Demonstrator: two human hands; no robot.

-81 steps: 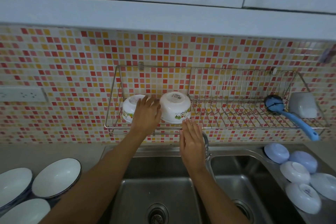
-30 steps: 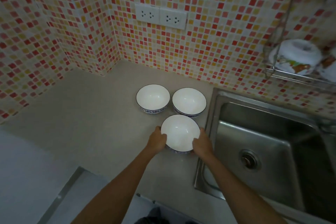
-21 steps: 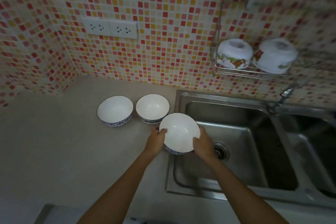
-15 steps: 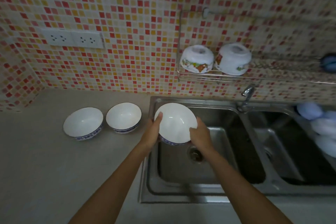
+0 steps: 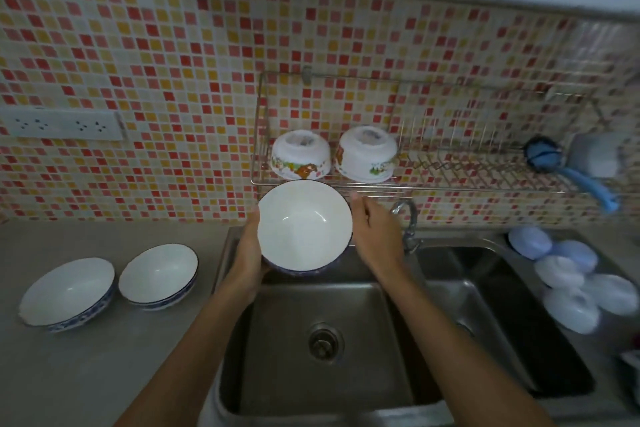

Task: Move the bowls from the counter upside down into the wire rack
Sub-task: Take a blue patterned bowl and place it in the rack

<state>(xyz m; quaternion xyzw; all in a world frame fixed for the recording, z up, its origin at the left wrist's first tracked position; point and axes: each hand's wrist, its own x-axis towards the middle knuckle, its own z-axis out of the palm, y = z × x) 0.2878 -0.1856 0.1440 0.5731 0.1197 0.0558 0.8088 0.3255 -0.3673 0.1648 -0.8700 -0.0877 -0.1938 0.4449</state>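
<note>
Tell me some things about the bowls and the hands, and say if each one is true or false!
1. Two bowls sit upside down in the wire rack. True: one patterned bowl and another.
2. The held bowl is already upside down. False: it faces open side up.
3. Both hands hold it, the left hand and the right hand. True.
4. Three bowls are on the counter. False: only two, the left counter bowl and the right counter bowl.
</note>
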